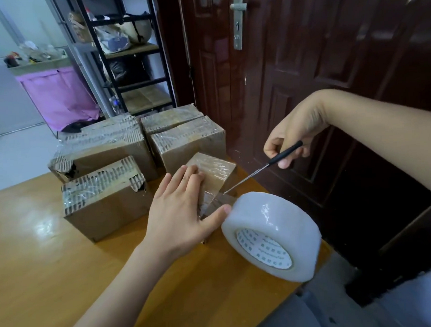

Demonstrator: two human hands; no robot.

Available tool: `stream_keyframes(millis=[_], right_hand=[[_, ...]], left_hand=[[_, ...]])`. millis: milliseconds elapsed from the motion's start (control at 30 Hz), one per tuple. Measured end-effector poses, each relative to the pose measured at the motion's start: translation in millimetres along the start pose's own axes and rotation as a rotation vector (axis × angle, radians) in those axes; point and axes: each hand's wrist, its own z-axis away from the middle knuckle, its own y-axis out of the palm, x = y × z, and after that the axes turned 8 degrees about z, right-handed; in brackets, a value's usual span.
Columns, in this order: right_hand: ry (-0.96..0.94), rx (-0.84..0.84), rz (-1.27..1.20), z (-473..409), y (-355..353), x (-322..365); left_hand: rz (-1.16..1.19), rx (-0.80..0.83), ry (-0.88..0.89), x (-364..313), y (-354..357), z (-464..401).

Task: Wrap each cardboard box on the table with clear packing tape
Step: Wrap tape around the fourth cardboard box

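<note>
Four boxes point(103, 153) at the back of the table point(41, 269) already show clear tape, looks done. The small box point(215, 173) near the right edge is mid-wrap. Left hand point(179, 209) lies flat with straight fingers on it, thumb at the tape strip point(218, 200) running to the tape roll point(272, 235). Right hand point(290, 137) grips the scissors point(264, 167), tips at the strip. Judging by this: cut pending, then press the end down. Last box, nearly finished.
</note>
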Motion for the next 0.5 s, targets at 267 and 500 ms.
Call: stream_keyframes(millis=[267, 500], right_hand=[[0.032, 0.051, 0.105, -18.7, -6.2, 12.9], [0.029, 0.014, 0.157, -17.8, -12.2, 10.3]], left_hand=[[0.005, -0.001, 0.006, 1.7, 0.4, 0.0], [0.017, -0.001, 0.010, 2.0, -0.7, 0.4]])
